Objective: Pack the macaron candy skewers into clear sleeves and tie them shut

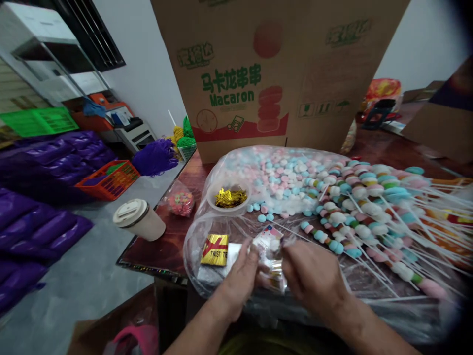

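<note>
A small clear plastic packet (266,239) with red and blue print is between my hands, with something gold showing in its lower part. My left hand (239,278) pinches the packet's left side. Closed in a fist, my right hand (314,271) is at its right side, and motion blurs the fingertips. Left of my left hand lies a gold bundle of twist ties (215,250) with a red band, on white sheets. Beyond it, a clear bowl (210,197) holds loose gold ties. Skewers of pastel marshmallows (334,217) are heaped to the right of my hands.
A clear plastic sheet (194,246) covers the table, with loose pink, white and blue marshmallows (284,170) on it. A large cardboard box (236,113) rises behind. A lidded cup (142,219) and a bag of coloured pieces (181,201) stand left. Purple bags (37,241) lie farther left.
</note>
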`<state>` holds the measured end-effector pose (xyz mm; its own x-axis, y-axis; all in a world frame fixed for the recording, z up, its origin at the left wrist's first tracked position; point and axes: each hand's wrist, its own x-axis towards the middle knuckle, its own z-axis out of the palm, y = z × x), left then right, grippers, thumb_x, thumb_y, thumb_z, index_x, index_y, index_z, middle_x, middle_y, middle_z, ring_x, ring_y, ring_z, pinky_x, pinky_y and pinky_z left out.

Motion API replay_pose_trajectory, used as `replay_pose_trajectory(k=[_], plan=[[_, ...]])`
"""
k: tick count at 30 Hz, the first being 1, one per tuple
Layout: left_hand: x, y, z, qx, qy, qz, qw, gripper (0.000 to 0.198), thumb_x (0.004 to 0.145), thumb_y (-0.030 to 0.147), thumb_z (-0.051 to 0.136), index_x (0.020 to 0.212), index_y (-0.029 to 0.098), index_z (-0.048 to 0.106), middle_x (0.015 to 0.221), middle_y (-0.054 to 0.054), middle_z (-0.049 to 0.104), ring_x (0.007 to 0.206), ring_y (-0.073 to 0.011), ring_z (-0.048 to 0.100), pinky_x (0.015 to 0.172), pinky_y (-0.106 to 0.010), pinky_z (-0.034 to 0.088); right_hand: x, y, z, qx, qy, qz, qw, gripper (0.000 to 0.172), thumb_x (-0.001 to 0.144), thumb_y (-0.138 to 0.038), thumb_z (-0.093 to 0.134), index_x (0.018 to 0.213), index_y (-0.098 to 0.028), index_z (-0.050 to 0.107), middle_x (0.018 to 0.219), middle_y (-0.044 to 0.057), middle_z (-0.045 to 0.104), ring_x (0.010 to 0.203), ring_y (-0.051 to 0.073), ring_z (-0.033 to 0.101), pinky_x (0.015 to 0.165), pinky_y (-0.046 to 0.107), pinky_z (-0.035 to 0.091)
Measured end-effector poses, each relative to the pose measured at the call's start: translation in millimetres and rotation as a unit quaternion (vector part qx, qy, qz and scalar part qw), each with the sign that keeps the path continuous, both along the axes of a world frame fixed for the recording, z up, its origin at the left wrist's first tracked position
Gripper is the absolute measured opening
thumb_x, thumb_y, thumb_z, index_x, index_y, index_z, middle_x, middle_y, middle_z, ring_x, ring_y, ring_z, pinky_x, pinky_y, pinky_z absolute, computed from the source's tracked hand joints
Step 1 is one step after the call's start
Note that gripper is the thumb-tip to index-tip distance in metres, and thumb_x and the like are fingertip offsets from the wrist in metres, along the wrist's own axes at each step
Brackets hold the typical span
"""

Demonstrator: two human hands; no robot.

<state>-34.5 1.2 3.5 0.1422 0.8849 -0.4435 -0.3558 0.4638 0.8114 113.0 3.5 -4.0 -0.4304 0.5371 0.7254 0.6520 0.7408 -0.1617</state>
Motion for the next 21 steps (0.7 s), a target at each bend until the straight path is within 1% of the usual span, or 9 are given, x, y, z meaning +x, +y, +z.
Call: replay_pose_trajectory(k=[2, 3, 5, 8, 9, 11, 14, 18, 21], plan=[[-14, 3, 18.1, -0.018, -0.111, -0.075, 0.991, 0.077, 0.074, 0.072, 0.032, 0.128, 0.017, 0.037, 0.069, -0.002, 0.061, 0.055, -0.0145, 0.056, 0.060, -0.029, 0.044, -3, -9, -4.6, -0.042, -0.008, 0.065, 0.997, 0.017, 0.080, -0.011, 0.040, 0.068, -0.019, 0.048, 0.056, 0.001, 0.050, 0.052, 0.014, 0.042, 0.052, 0.028, 0.029], [-22, 5, 26.9, 0.027, -0.156, -0.058, 0.986, 0.078, 0.074, 0.073, 0.027, 0.127, 0.018, 0.039, 0.067, -0.002, 0.062, 0.056, -0.0160, 0.057, 0.063, -0.032, 0.045, -5, -11, -7.9, -0.093, 0.000, 0.086, 0.992, 0.018, 0.080, -0.011, 0.038, 0.066, -0.020, 0.047, 0.055, 0.000, 0.050, 0.050, 0.013, 0.041, 0.049, 0.027, 0.028], [-35, 7, 38.0, 0.120, -0.179, -0.031, 0.976, 0.077, 0.072, 0.076, 0.025, 0.117, 0.020, 0.051, 0.055, 0.000, 0.060, 0.053, -0.0172, 0.057, 0.066, -0.036, 0.046, -5, -13, -13.2, -0.240, 0.075, 0.056, 0.966, 0.022, 0.082, -0.014, 0.035, 0.062, -0.020, 0.042, 0.052, -0.002, 0.047, 0.047, 0.011, 0.040, 0.045, 0.024, 0.028], [-37, 5, 31.7, 0.080, -0.057, -0.211, 0.973, 0.073, 0.072, 0.073, 0.032, 0.085, 0.011, 0.068, 0.052, -0.006, 0.062, 0.055, -0.0212, 0.059, 0.064, -0.037, 0.046, -6, -12, -12.9, -0.391, 0.217, -0.011, 0.894, 0.025, 0.087, -0.022, 0.034, 0.063, -0.020, 0.040, 0.055, -0.003, 0.045, 0.050, 0.010, 0.041, 0.046, 0.021, 0.030], [-33, 2, 25.0, 0.072, 0.007, -0.218, 0.973, 0.064, 0.074, 0.068, 0.039, 0.080, 0.011, 0.069, 0.057, -0.006, 0.064, 0.059, -0.0200, 0.059, 0.066, -0.034, 0.046, -7, -13, -11.3, -0.404, 0.228, 0.010, 0.886, 0.024, 0.088, -0.024, 0.034, 0.065, -0.019, 0.041, 0.057, -0.003, 0.045, 0.052, 0.010, 0.041, 0.048, 0.021, 0.031], [-18, -3, 10.8, 0.066, 0.059, -0.184, 0.979, 0.049, 0.080, 0.055, 0.046, 0.090, 0.013, 0.067, 0.074, -0.005, 0.068, 0.073, -0.0187, 0.059, 0.076, -0.031, 0.044, -12, -17, -8.1, -0.415, 0.226, 0.068, 0.879, 0.022, 0.087, -0.024, 0.035, 0.067, -0.019, 0.042, 0.060, -0.003, 0.045, 0.054, 0.009, 0.040, 0.052, 0.022, 0.032], [3, -12, -1.8, 0.062, 0.021, -0.095, 0.993, 0.036, 0.081, 0.042, 0.053, 0.101, 0.014, 0.062, 0.089, -0.005, 0.066, 0.086, -0.0178, 0.057, 0.084, -0.029, 0.041, -22, -23, -7.3, -0.445, 0.269, 0.096, 0.849, 0.024, 0.088, -0.027, 0.035, 0.068, -0.018, 0.043, 0.063, -0.002, 0.044, 0.059, 0.010, 0.040, 0.056, 0.022, 0.034], [10, -20, -1.4, 0.021, -0.027, -0.055, 0.998, 0.044, 0.081, 0.049, 0.048, 0.100, 0.012, 0.062, 0.086, -0.007, 0.066, 0.086, -0.0197, 0.058, 0.084, -0.032, 0.042, -33, -23, -14.3, -0.471, 0.352, 0.073, 0.805, 0.026, 0.088, -0.035, 0.036, 0.071, -0.018, 0.046, 0.066, -0.001, 0.045, 0.063, 0.011, 0.041, 0.058, 0.023, 0.036], [2, -17, 0.3, 0.031, 0.046, -0.045, 0.997, 0.041, 0.077, 0.048, 0.055, 0.092, 0.011, 0.064, 0.082, -0.007, 0.066, 0.083, -0.0187, 0.059, 0.082, -0.030, 0.042, -40, -22, -19.7, -0.528, 0.375, 0.086, 0.757, 0.033, 0.087, -0.044, 0.036, 0.068, -0.018, 0.045, 0.060, -0.002, 0.044, 0.058, 0.011, 0.041, 0.056, 0.023, 0.037]])
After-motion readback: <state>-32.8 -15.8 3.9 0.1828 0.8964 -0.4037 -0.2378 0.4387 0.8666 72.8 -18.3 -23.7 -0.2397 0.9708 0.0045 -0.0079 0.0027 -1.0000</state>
